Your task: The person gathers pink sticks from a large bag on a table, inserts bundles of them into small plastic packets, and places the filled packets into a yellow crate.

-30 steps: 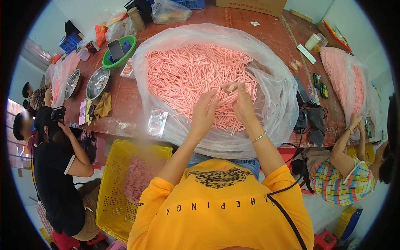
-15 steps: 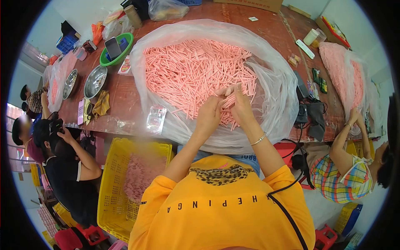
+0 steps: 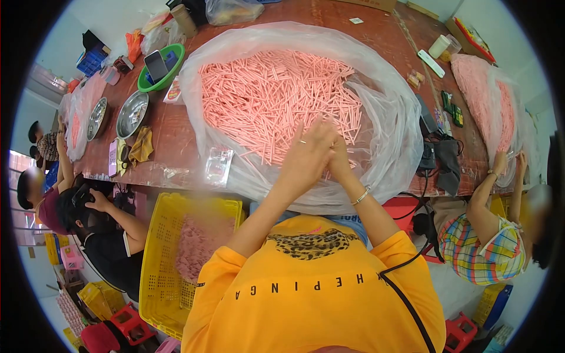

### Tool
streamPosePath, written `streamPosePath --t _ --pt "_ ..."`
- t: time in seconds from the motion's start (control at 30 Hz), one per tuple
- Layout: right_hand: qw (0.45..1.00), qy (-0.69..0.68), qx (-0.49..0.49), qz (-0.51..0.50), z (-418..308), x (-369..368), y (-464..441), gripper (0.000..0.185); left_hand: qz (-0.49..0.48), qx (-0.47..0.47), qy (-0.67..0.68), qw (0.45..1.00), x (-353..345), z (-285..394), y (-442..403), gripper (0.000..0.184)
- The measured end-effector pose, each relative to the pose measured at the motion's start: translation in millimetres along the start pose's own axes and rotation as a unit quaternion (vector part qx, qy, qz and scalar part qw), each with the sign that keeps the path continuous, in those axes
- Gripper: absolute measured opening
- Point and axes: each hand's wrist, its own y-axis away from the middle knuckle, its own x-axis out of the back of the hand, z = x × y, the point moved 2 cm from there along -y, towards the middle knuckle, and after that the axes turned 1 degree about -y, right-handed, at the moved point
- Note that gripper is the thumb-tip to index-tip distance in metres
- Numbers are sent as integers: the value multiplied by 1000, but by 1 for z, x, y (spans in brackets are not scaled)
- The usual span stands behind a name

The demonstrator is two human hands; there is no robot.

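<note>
A large heap of thin pink sticks (image 3: pixel 265 100) lies in a spread-out clear plastic bag (image 3: pixel 385 112) on the table before me. Over the near edge of the heap, my left hand (image 3: pixel 309 150) shows its back, a ring on one finger, its fingers stretched forward. It lies against my right hand (image 3: pixel 338 157), whose fingers curl in behind it. The bunch of pink sticks seen between my hands a moment ago is now mostly hidden by my left hand.
A yellow crate (image 3: pixel 150 265) holding pink pieces stands below the table edge at left. Steel bowls (image 3: pixel 132 116) and a green basin (image 3: pixel 176 66) with a phone are on the red table (image 3: pixel 182 126). Co-workers sit on both sides; a black cable (image 3: pixel 406 294) crosses my right side.
My left hand has turned over and come across my right hand, covering the sticks. The co-worker's hands on the right have moved apart at their bag.
</note>
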Motion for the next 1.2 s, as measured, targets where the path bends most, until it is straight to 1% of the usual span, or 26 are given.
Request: streamPosePath --t 0.03,0.1,0.13,0.17,0.2,0.23,0.27,0.3,0.33,0.4,0.43,0.47,0.5,0.53,0.6,0.63,0.7,0.73,0.8,0.83,0.9,0.93,1.0,1.13,1.2 --pt "1000 14 24 1 3 0 3 28 -47 -27 -41 998 -9 1 4 57" --pt "997 62 39 13 8 3 0 23 -9 60 48 997 -10 -1 13 58" --pt "1000 -4 -29 5 14 10 -4 21 7 104 93 990 -12 -3 16 59" --pt "993 -72 -99 -3 19 18 -7 19 17 153 232 960 -16 -5 19 58" --pt "990 -96 -100 0 22 21 -8 18 28 200 364 909 -21 -7 21 58" --pt "987 -121 -102 2 17 21 -9 18 41 242 487 838 -25 -10 23 59" --pt "994 -104 -39 13 -10 9 -12 17 56 280 598 749 -29 -12 24 59" --pt "996 -88 25 24 -26 0 -12 17 69 310 696 644 -32 -13 27 59" --pt "997 -69 -3 18 -21 -5 -11 17 81 333 778 526 -31 -12 27 60" --pt "998 -28 -57 9 -11 -8 -8 18 79 341 768 536 -25 -5 21 56" --pt "999 -15 -35 9 -16 -6 -8 18 79 345 765 539 -24 -1 20 54" --pt "1000 -3 -14 9 -22 -2 -6 19 67 340 654 673 -23 -4 26 52" --pt "1000 10 4 11 -25 2 -3 19 51 325 523 786 -20 -9 36 50" --pt "999 -7 -32 9 -21 6 0 20 32 299 376 876 -15 -12 41 49" --pt "994 -42 -104 -1 -11 13 3 23 39 238 304 922 -7 -15 41 47" --pt "996 -6 -89 1 -11 14 5 23 44 207 266 940 -3 -14 40 47" --pt "996 65 -59 3 -10 12 8 24 55 155 215 963 5 -2 32 48" --pt "995 73 -69 -14 -7 11 10 24 60 128 189 972 8 4 27 48" --pt "991 90 -88 -45 2 13 15 25 25 53 68 996 8 9 17 50" --pt "992 106 -41 -59 4 14 18 25 6 15 8 1000 7 11 15 51" --pt "985 136 54 -86 5 15 24 26 -34 12 10 999 -5 10 20 53" --pt "990 112 32 -84 2 14 23 26 -54 9 11 998 -8 9 20 55" --pt "995 63 -15 -76 -4 11 23 26 -11 20 45 999 -3 8 23 53" --pt "994 90 -56 -29 8 12 23 28 68 86 72 991 16 -11 50 44" --pt "992 99 -70 -26 4 11 25 29 88 129 -16 988 39 -32 72 33"
